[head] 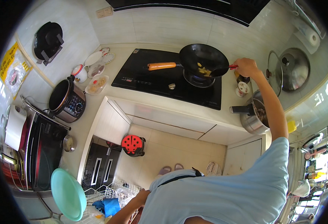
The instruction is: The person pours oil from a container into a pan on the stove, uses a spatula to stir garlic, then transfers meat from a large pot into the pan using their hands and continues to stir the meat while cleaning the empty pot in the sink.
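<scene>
My right hand (245, 67) is closed on the red handle of a black spatula (220, 69), whose blade reaches into a black wok (206, 56). Small yellow food pieces (204, 70) lie low in the wok, by the spatula. The wok sits tilted over the right burner (199, 79) of a black glass cooktop (147, 75), its wooden handle (161, 66) pointing left. My left hand (143, 196) rests at my waist against the light blue shirt; its fingers are partly hidden, and whether it holds anything is not visible.
A steel pot (255, 123) with dark food stands right of the cooktop, near a small cup (242, 89). Glass lids (295, 70) lean on the wall. A multicooker (68, 99) and plastic food box (97, 84) stand left. A ladybug-patterned stool (133, 145) is on the floor.
</scene>
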`<act>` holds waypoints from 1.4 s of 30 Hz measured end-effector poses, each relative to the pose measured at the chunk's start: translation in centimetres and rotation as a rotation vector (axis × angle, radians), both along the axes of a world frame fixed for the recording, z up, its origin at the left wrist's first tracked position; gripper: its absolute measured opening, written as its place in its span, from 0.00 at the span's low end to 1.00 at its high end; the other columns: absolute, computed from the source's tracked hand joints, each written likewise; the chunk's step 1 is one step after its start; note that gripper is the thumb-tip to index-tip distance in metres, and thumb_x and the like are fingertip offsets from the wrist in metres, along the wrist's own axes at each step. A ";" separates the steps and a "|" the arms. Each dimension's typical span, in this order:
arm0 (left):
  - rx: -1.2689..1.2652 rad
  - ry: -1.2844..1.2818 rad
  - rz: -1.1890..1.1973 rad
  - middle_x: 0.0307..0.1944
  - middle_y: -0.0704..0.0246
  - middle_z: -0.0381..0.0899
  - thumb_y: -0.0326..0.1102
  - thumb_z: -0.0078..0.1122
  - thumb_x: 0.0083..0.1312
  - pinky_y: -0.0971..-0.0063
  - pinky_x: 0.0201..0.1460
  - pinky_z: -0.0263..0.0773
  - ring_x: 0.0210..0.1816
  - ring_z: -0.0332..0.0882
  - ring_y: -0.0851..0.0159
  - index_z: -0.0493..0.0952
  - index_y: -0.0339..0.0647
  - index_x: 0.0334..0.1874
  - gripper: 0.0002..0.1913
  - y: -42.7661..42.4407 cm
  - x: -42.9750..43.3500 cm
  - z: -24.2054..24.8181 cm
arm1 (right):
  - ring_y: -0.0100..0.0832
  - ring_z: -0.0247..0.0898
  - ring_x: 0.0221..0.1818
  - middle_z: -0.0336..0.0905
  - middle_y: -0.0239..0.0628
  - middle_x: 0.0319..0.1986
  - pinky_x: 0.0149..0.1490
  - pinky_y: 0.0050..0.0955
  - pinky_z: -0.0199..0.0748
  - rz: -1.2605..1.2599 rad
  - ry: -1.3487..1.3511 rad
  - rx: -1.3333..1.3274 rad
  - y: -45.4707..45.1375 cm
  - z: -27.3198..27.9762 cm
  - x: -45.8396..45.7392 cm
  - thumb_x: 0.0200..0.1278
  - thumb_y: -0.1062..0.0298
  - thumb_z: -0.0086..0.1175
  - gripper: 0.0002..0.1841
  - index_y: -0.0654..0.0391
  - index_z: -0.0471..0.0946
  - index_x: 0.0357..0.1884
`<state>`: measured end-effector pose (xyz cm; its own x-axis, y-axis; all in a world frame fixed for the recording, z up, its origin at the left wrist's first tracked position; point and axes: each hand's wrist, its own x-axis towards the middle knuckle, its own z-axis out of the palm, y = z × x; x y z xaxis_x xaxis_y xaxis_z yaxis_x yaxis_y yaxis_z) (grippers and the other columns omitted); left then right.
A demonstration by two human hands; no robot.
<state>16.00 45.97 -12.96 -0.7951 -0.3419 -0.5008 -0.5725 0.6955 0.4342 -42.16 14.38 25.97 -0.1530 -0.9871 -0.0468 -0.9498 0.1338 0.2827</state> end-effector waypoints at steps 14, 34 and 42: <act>0.064 0.048 0.144 0.37 0.65 0.77 0.38 0.59 0.47 0.61 0.47 0.64 0.45 0.74 0.60 0.79 0.45 0.35 0.13 -0.5 -0.3 2.5 | 0.48 0.77 0.40 0.80 0.46 0.33 0.43 0.43 0.75 -0.018 -0.210 -0.425 -7.1 -11.4 1.3 0.52 0.69 0.52 0.09 0.56 0.79 0.35; 0.027 0.054 0.019 0.35 0.65 0.77 0.36 0.64 0.41 0.64 0.46 0.64 0.44 0.74 0.60 0.77 0.44 0.34 0.15 -2.7 -1.1 3.9 | 0.50 0.76 0.37 0.79 0.48 0.32 0.40 0.45 0.73 -0.004 -0.019 -0.361 0.8 -5.0 -2.7 0.60 0.65 0.49 0.17 0.45 0.75 0.52; 0.015 0.000 0.019 0.37 0.65 0.78 0.37 0.63 0.44 0.64 0.47 0.65 0.44 0.74 0.61 0.78 0.45 0.35 0.14 -3.0 -1.9 6.2 | 0.49 0.77 0.38 0.80 0.49 0.32 0.41 0.44 0.74 -0.014 -0.152 -0.441 -2.3 -8.5 -0.2 0.58 0.67 0.48 0.13 0.48 0.79 0.44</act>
<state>14.10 43.00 -6.76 -0.7887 -0.3494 -0.5058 -0.5856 0.6775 0.4450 -42.33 12.11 17.51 -0.1903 -0.9158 0.3536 -0.9733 0.2230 0.0537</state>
